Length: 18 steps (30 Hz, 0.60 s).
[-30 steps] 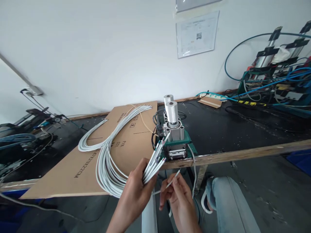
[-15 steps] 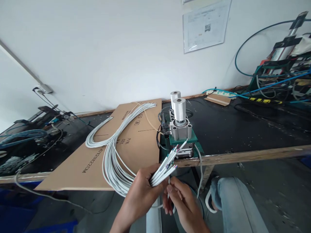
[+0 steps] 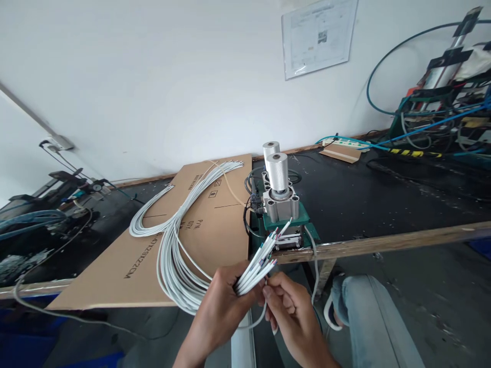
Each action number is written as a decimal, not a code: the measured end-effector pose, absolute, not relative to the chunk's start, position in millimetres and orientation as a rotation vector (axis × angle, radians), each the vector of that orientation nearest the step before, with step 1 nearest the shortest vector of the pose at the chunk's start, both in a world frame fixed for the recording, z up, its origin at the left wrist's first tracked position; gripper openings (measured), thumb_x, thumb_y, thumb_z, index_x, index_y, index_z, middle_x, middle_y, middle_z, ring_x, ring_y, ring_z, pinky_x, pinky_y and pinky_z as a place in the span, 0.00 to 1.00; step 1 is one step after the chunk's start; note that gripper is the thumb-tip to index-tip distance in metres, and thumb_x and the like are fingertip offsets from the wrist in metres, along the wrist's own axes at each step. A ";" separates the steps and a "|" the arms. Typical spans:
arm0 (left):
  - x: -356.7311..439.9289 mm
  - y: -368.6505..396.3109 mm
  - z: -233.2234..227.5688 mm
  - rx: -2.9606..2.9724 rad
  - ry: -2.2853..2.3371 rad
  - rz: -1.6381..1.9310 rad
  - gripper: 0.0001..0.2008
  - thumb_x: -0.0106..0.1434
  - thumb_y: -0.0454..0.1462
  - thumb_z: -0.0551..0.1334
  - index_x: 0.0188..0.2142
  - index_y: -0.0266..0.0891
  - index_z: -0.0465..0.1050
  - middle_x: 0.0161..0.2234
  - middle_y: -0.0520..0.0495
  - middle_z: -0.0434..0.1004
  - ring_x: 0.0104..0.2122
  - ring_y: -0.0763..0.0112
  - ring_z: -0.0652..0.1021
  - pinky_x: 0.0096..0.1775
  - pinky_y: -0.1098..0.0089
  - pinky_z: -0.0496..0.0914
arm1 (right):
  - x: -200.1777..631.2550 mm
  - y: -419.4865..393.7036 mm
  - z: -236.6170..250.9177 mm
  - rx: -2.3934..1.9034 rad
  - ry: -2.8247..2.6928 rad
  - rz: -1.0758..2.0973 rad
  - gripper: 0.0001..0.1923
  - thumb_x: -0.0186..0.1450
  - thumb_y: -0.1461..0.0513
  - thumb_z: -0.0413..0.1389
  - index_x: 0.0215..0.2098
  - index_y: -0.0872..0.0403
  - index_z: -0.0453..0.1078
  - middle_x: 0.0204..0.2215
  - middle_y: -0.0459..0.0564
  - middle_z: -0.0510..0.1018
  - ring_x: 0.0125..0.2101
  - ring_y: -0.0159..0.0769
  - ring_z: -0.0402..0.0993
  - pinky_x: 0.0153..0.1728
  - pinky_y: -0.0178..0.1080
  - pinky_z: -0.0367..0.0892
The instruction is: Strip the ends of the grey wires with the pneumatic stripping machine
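Observation:
My left hand [image 3: 220,306] grips a bundle of white cables [image 3: 176,255] near their stripped, coloured ends [image 3: 268,248]. The cables loop back over a flat cardboard sheet [image 3: 153,245] on the bench. Close beside the bundle's tips is my right hand [image 3: 289,312], whose fingertips pinch one cable end. Just beyond the cable ends, at the table's front edge, stands a small pneumatic press [image 3: 280,204] with two silver cylinders on a green base.
The black bench top [image 3: 383,204] has a wooden front edge. A power strip [image 3: 345,143] and a tangle of blue hoses and machines [image 3: 441,102] sit at the back right. More equipment lies at the left [image 3: 38,214]. My knee [image 3: 364,317] is below the bench.
My right hand has risen from below and come to the bundle's tips, bringing its single cable end next to the others. The left hand keeps its grip.

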<state>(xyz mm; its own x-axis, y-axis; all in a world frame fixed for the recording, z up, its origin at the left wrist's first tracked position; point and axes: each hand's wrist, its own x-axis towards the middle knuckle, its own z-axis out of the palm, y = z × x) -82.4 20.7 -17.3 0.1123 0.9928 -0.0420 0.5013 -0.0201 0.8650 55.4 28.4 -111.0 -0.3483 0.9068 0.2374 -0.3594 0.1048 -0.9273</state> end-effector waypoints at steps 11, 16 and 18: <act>-84.9 26.7 -17.0 1.712 1.488 0.780 0.07 0.56 0.28 0.59 0.23 0.37 0.68 0.21 0.59 0.62 0.24 0.77 0.59 0.25 0.76 0.55 | 75.5 38.7 -88.4 -0.720 -1.645 1.303 0.15 0.73 0.55 0.50 0.29 0.52 0.64 0.24 0.44 0.71 0.24 0.31 0.68 0.25 0.33 0.61; -80.6 29.5 -12.1 1.827 1.523 0.693 0.06 0.51 0.26 0.58 0.23 0.37 0.66 0.21 0.60 0.55 0.24 0.77 0.54 0.24 0.76 0.51 | 85.6 42.7 -81.2 -0.732 -1.827 1.201 0.11 0.72 0.61 0.51 0.30 0.51 0.67 0.24 0.44 0.71 0.24 0.33 0.66 0.27 0.35 0.59; -79.3 30.9 -11.7 1.869 1.542 0.674 0.07 0.49 0.26 0.57 0.23 0.38 0.62 0.21 0.60 0.53 0.24 0.77 0.53 0.23 0.76 0.50 | 88.8 43.6 -77.9 -0.727 -1.869 1.203 0.10 0.72 0.62 0.51 0.32 0.51 0.69 0.25 0.44 0.72 0.24 0.33 0.67 0.27 0.35 0.59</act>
